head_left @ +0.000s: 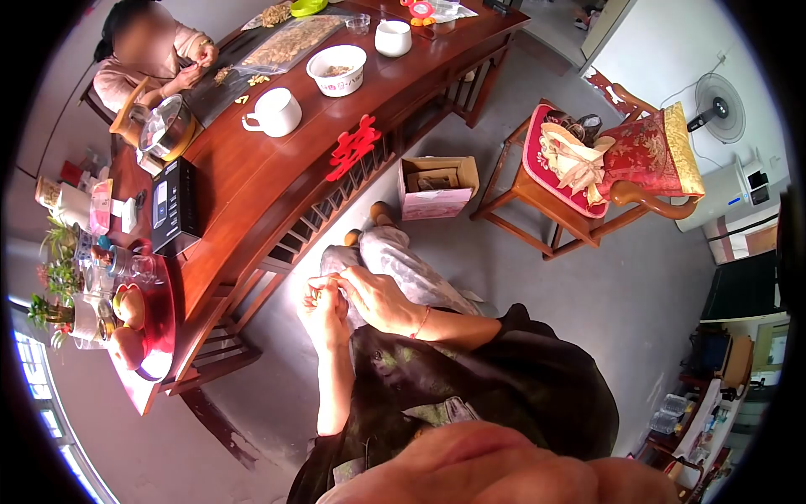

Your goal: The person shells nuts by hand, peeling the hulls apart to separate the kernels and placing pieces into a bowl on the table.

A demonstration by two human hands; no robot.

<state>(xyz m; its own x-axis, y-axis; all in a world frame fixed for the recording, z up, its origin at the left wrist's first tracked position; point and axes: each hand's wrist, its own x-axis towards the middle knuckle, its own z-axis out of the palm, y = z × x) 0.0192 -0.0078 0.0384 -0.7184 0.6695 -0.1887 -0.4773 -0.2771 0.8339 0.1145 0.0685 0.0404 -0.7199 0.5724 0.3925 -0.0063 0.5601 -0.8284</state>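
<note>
My left hand (324, 309) is raised above my lap, its fingers curled and pressed together. My right hand (379, 301), with a red string at the wrist, meets it fingertip to fingertip. Something small seems pinched between the two hands, too small to name. Both hands are over my patterned trousers (424, 273), away from the table. Nearest on the wooden table (243, 168) are a white mug (274, 112) and a white bowl (337, 70) with small brown bits inside.
Across the table a person (151, 59) handles small pieces beside a bag of brown pieces (294, 44). A cardboard box (437, 203) stands on the floor. Right of it is a wooden chair (561, 220) with cloth items. A glass pot (168, 130) and black box (175, 206) are at left.
</note>
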